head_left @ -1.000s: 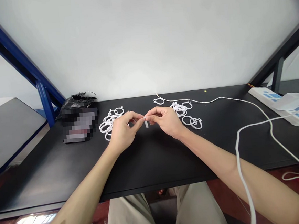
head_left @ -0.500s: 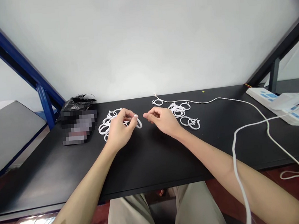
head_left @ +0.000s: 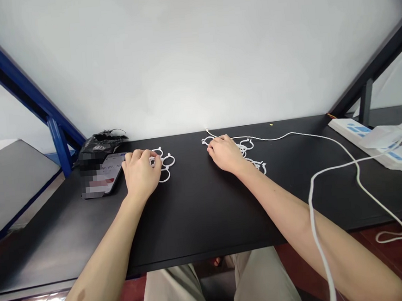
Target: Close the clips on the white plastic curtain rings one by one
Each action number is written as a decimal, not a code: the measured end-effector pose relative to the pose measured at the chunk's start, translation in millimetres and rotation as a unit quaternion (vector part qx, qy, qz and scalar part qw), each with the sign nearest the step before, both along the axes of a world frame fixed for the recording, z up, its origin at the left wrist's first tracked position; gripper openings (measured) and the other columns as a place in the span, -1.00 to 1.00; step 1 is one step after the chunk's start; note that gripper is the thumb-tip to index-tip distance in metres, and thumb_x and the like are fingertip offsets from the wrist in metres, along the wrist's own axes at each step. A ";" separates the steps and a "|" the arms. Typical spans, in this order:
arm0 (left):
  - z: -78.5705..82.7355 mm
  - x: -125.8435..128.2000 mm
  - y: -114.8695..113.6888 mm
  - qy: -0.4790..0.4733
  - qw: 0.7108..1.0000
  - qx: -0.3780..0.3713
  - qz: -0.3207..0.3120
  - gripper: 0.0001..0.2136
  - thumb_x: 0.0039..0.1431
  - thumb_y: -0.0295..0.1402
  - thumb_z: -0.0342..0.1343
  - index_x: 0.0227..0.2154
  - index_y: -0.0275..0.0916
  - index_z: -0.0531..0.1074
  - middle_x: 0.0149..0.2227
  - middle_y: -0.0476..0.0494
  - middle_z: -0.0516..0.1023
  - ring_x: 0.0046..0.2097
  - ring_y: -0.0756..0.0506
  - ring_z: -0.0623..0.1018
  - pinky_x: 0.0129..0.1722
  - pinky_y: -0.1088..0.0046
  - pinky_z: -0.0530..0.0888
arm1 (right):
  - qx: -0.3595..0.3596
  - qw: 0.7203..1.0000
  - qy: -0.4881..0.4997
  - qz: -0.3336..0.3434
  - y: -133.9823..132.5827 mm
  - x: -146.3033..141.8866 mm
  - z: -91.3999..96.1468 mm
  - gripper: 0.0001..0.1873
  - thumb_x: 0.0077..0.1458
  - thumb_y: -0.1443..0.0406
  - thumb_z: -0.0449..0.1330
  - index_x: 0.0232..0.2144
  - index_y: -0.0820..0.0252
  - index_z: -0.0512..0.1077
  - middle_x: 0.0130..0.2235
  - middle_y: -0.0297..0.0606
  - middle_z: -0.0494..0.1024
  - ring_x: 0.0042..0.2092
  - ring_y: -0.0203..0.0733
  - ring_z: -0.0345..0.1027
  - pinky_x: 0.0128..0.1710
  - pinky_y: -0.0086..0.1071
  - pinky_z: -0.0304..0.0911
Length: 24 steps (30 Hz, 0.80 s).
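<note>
My left hand lies palm down on the black table, its fingers curled onto the left heap of white plastic rings. It seems to pinch one ring there. My right hand rests further right over a second heap of white rings. Its fingertips are bent together on a small ring at that heap's left end. The hands are about a hand's width apart.
A phone and a crumpled black bag lie left of my left hand. A white cable runs from the back of the table across my right forearm. A white power strip and papers sit at the far right.
The hands, together on one ring a second ago, have parted. My left hand carried the ring left onto the left heap; my right hand moved back to the right heap.
</note>
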State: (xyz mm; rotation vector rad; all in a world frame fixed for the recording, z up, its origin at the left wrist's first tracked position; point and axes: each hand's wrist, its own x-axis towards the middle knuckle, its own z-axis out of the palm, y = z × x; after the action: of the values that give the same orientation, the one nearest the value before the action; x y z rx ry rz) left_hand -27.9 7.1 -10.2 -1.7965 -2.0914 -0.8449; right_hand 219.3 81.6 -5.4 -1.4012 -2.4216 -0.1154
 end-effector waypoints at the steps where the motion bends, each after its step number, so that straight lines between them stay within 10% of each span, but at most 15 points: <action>1: 0.9 2.4 -0.9 0.002 1.000 0.010 -0.005 -0.77 0.23 -0.23 -0.04 -0.32 -0.17 0.49 -0.16 -0.30 0.53 -0.02 -0.37 0.39 -0.10 0.08 0.34 | -0.002 1.000 -0.001 0.003 -1.0 0.3 0.9 -0.64 0.31 0.29 -0.02 -0.25 0.29 0.57 -0.11 -0.02 0.59 0.00 0.07 0.26 0.07 -0.11 0.14; 9: 6.8 31.7 -9.2 -0.134 0.977 -0.001 -0.167 -0.84 0.22 -0.30 0.01 -0.27 -0.18 0.48 -0.20 -0.15 0.59 -0.09 -0.19 0.49 -0.04 0.22 0.41 | -0.104 0.978 0.164 0.079 -31.4 -11.0 10.7 -0.84 0.18 0.40 0.14 -0.24 0.14 0.52 -0.25 -0.24 0.62 -0.09 -0.08 0.34 -0.09 -0.22 0.25; 16: 10.0 36.3 -11.4 -0.432 0.866 -0.102 -0.230 -0.68 0.16 -0.13 0.12 -0.15 -0.24 0.48 -0.15 -0.16 0.60 -0.23 -0.10 0.57 -0.25 0.35 0.54 | -0.199 0.879 0.405 0.151 -68.1 -32.7 23.4 -0.98 0.12 0.31 0.20 -0.34 0.12 0.42 -0.26 -0.36 0.58 -0.23 -0.28 0.44 -0.14 -0.34 0.33; 24: 15.1 39.1 -16.1 -0.495 0.816 -0.058 -0.292 -0.75 0.15 -0.26 0.17 -0.12 -0.19 0.48 -0.07 -0.12 0.56 -0.10 -0.10 0.56 -0.20 0.38 0.55 | -0.230 0.851 0.447 0.152 -71.7 -36.0 23.0 -0.96 0.09 0.32 0.23 -0.35 0.15 0.43 -0.29 -0.36 0.57 -0.28 -0.32 0.43 -0.19 -0.37 0.35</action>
State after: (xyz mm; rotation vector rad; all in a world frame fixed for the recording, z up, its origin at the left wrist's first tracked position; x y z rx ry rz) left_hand 11.1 -8.9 4.9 -2.4302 -2.0496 -2.2643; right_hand 183.3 9.9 17.6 -0.8707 -1.8393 1.0239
